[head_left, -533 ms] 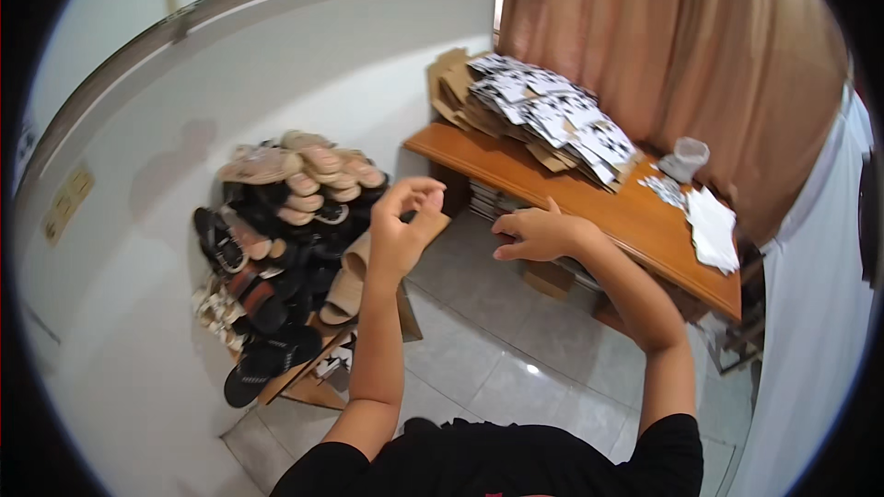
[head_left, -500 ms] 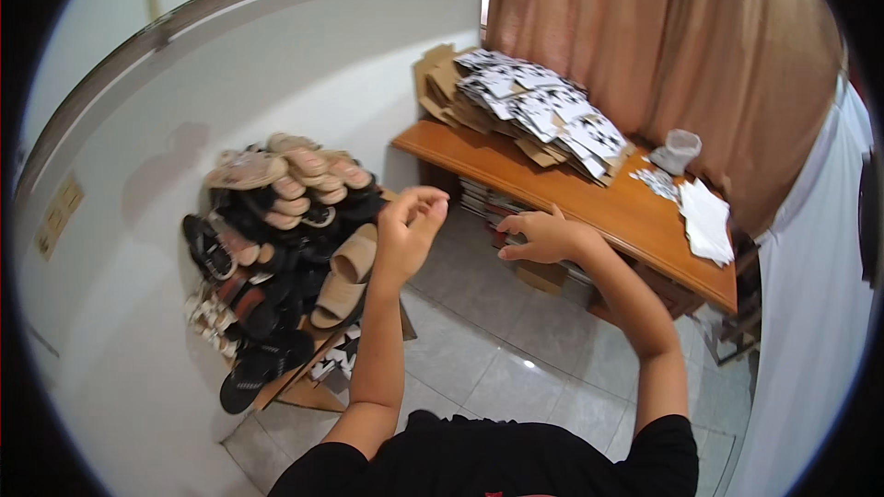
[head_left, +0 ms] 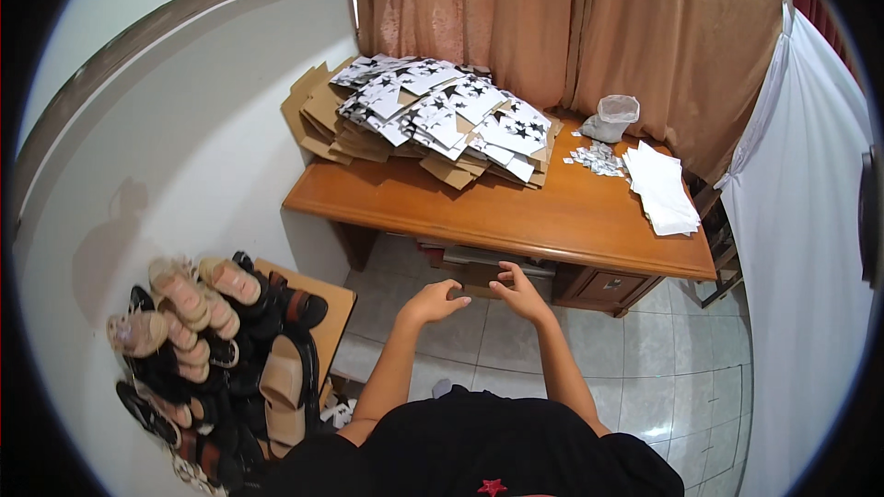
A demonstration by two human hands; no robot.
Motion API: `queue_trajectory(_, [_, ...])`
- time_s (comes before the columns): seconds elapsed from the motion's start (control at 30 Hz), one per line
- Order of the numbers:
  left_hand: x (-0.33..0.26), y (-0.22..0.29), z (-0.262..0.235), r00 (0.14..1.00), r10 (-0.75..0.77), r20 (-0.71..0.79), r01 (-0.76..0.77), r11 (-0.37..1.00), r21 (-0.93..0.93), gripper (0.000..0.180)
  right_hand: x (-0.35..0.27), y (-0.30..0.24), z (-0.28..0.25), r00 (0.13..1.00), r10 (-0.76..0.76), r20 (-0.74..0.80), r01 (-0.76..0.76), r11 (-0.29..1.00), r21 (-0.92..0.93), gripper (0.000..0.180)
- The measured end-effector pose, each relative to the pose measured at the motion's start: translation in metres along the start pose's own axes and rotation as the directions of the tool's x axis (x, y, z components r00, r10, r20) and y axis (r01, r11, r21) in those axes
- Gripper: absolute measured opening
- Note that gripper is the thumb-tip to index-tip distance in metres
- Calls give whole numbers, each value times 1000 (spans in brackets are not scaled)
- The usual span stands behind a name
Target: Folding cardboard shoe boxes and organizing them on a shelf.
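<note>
Since the earlier frames the view has swung from the heap of sandals toward the wooden counter (head_left: 516, 212), and both hands have dropped from chest height. They now sit low and close together in front of the counter's near edge.

**Hand state**
- Left hand (head_left: 435, 300): empty, fingers curled loosely downward, palm down, half closed. It touches nothing.
- Right hand (head_left: 517, 290): empty, fingers spread and pointing toward the left hand. The fingertips of the two hands are just apart.

**Nearest things**
- The counter edge lies just beyond both hands. Under it, a shelf of flat items (head_left: 479, 258) is partly hidden by the hands.
- On the counter top, at the far left, stands a stack of flattened cardboard sheets with black star print (head_left: 442, 115), lying over plain brown cardboard (head_left: 318, 115). It is well apart from both hands.
- At the far right lie a pile of white sheets (head_left: 658, 189), a scatter of small printed pieces (head_left: 594, 158) and a crumpled clear bag (head_left: 612, 117).
- The sandals and shoes on a low rack (head_left: 221, 331) are now at the person's left, near the left forearm but not touched.

**Meaning of the change**
The attention has shifted from the footwear to the counter. Judging from the pose, nothing is gripped yet, and the printed stack stays out of immediate reach.
</note>
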State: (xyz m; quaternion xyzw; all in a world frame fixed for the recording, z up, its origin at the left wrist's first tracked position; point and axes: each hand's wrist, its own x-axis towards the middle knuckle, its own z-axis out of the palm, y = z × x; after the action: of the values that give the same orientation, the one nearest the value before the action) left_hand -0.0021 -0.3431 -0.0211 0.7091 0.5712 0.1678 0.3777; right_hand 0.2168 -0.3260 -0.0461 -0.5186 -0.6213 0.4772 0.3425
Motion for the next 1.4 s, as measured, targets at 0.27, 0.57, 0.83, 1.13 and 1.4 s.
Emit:
queue_trajectory(0.27, [131, -27, -30, 971, 205, -122, -205, 979, 20, 50, 92, 21, 24, 998, -54, -35, 53, 999, -12, 56])
queue_trajectory(0.57, [305, -25, -90, 873, 182, -452, -22, 941, 338, 58, 224, 22, -36, 958, -249, -144, 206, 943, -261, 55])
queue_trajectory(0.83, [404, -37, -136, 823, 306, -478, 109, 742, 662, 72, 337, 10, -92, 944, -323, -61, 289, 903, -319, 51])
queue_trajectory(1.13, [422, -47, -149, 932, 275, -238, 64, 520, 852, 51, 397, 27, -112, 951, -305, 43, 307, 924, -229, 50])
queue_trajectory(1.4, [408, 6, -203, 780, 405, -477, -104, 836, 539, 25, 395, 36, -117, 977, -209, 33, 212, 966, -148, 45])
